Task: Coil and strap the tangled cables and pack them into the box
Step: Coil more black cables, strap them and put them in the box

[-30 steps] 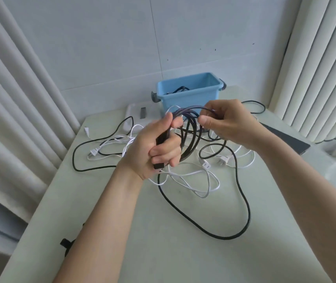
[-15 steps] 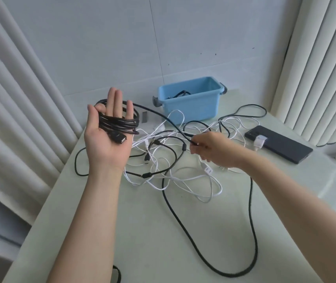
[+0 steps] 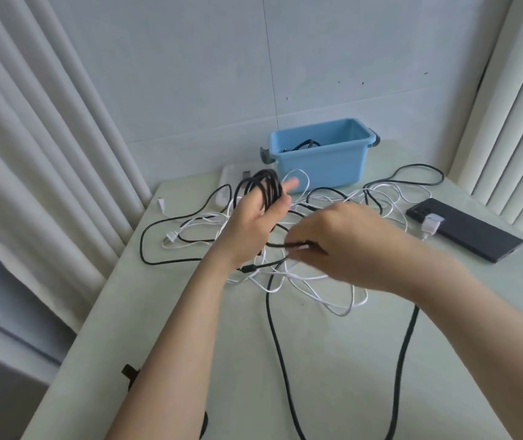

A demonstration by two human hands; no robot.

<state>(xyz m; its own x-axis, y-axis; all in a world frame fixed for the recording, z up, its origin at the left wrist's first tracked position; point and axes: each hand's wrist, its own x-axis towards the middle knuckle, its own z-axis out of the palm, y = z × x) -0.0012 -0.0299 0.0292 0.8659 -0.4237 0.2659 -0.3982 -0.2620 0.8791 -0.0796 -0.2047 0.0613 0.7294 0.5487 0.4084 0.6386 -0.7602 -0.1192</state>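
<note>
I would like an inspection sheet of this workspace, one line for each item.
Surface: pale table, flat.
Job's things: blue box, one dark cable inside; black coil on left hand.
Clutter: phone with white plug on it.
Hands: left hand holds the coil; right hand pinches its loose end.
Cables: white cables and a thick black cable tangled on table.
Surroundings: wall, curtains both sides.
</note>
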